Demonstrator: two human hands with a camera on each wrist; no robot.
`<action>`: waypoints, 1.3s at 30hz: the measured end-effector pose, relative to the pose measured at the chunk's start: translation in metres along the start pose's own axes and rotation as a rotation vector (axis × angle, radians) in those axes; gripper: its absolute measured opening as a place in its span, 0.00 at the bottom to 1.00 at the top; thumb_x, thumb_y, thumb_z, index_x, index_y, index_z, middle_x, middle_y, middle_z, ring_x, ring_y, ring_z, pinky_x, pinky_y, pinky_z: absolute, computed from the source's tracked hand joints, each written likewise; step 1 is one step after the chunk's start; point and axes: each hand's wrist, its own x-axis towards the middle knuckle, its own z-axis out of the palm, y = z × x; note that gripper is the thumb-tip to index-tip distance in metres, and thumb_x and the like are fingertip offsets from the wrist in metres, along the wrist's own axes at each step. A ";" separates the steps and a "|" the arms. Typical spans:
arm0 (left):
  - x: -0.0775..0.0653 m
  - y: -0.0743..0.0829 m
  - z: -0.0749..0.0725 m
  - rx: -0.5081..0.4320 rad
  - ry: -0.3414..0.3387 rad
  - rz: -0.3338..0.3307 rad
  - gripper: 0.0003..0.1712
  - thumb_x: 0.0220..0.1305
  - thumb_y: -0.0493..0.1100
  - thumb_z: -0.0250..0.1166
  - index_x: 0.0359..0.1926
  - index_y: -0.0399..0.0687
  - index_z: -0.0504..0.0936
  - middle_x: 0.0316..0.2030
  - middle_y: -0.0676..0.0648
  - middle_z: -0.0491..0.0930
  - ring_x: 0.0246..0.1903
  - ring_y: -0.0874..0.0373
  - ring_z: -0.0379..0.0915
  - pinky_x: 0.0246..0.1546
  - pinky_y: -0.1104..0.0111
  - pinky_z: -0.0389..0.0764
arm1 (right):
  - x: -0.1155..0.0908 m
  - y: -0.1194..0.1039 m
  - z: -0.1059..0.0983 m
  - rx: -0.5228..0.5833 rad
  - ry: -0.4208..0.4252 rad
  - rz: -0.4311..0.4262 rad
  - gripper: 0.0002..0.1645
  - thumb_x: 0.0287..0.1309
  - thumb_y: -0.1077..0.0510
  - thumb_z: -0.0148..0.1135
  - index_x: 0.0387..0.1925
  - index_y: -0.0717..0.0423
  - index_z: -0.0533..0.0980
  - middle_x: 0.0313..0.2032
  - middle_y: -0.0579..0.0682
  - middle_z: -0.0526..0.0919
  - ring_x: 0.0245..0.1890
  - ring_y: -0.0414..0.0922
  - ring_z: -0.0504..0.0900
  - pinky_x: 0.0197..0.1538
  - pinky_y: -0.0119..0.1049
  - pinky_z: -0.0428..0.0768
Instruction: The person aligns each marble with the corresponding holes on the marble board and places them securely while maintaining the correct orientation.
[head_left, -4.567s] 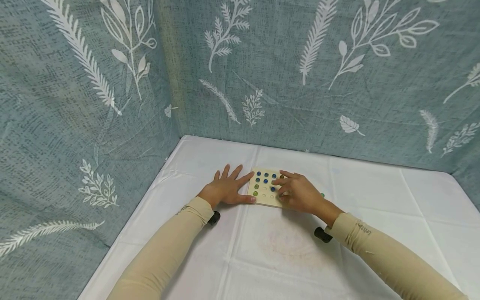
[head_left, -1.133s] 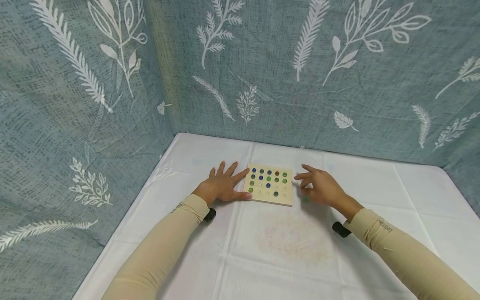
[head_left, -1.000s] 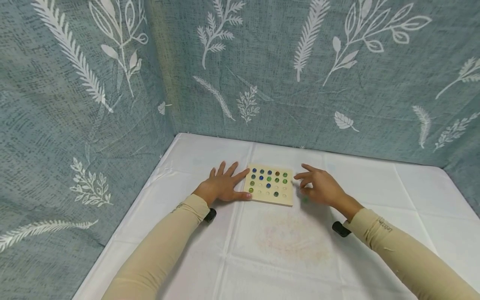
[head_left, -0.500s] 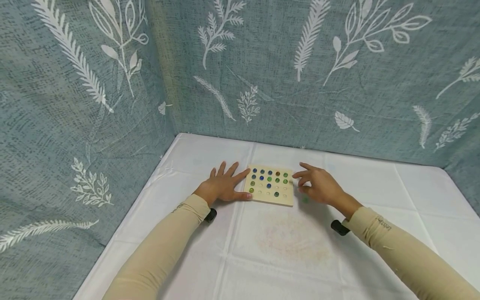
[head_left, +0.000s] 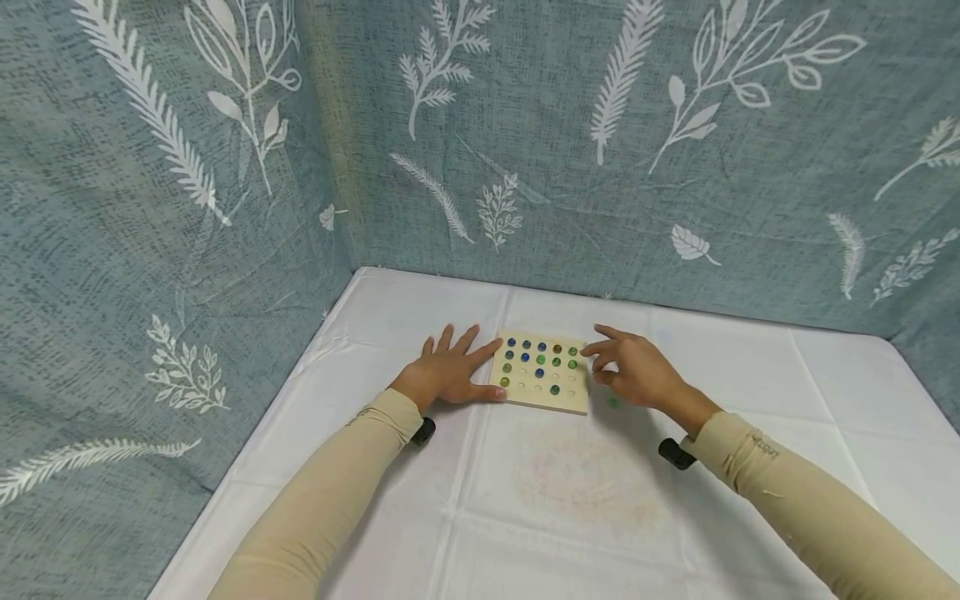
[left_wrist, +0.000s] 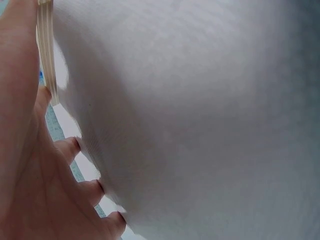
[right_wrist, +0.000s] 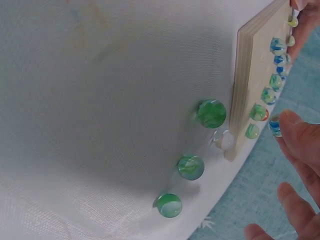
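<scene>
A pale wooden board (head_left: 543, 402) with rows of round hollows lies on the white table, glass marbles seated in many of them. My left hand (head_left: 448, 375) rests flat with fingers spread, its thumb and index finger at the board's left edge. At the right edge hovers my right hand (head_left: 633, 367), pinching a blue-streaked marble (right_wrist: 274, 125) between thumb and finger in the right wrist view. The back row of marbles is complete; several front hollows are bare. A dark green marble (head_left: 555, 389) sits in the front row.
Beside the board, the right wrist view shows loose marbles on the cloth: a green one (right_wrist: 211, 113), a clear one (right_wrist: 223, 139) and two more green-swirled ones (right_wrist: 190, 167). The white tablecloth (head_left: 570, 517) meets a patterned teal curtain (head_left: 570, 208) behind and at left.
My right hand was over the board, then withdrew to its right, leaving a dark green marble visible in the front row. Over the last second it drifts slightly back left. My left hand stays put.
</scene>
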 end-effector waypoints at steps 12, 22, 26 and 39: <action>0.001 0.000 -0.001 0.008 0.003 0.001 0.54 0.68 0.79 0.53 0.85 0.72 0.40 0.86 0.44 0.32 0.83 0.32 0.24 0.80 0.34 0.39 | 0.004 -0.002 0.002 0.000 0.020 -0.033 0.09 0.60 0.70 0.70 0.29 0.55 0.89 0.58 0.59 0.87 0.76 0.65 0.67 0.71 0.62 0.73; 0.000 0.000 -0.001 0.004 0.003 0.001 0.54 0.68 0.79 0.53 0.85 0.72 0.40 0.86 0.44 0.32 0.83 0.32 0.24 0.80 0.34 0.39 | 0.008 -0.006 0.001 0.004 0.021 -0.048 0.12 0.61 0.70 0.68 0.25 0.54 0.87 0.57 0.58 0.88 0.76 0.65 0.67 0.71 0.63 0.73; 0.000 -0.001 -0.001 0.007 0.003 0.001 0.54 0.68 0.79 0.53 0.85 0.72 0.40 0.86 0.44 0.33 0.83 0.32 0.24 0.80 0.34 0.40 | 0.010 -0.008 0.002 0.004 0.020 -0.051 0.10 0.60 0.70 0.69 0.27 0.55 0.88 0.57 0.57 0.88 0.76 0.65 0.68 0.70 0.62 0.74; 0.000 -0.001 0.001 0.007 0.006 0.005 0.54 0.68 0.79 0.53 0.84 0.74 0.41 0.86 0.45 0.33 0.83 0.32 0.24 0.80 0.34 0.40 | 0.013 -0.013 0.004 0.009 0.031 -0.062 0.07 0.60 0.69 0.70 0.30 0.57 0.89 0.58 0.57 0.88 0.76 0.64 0.68 0.70 0.62 0.74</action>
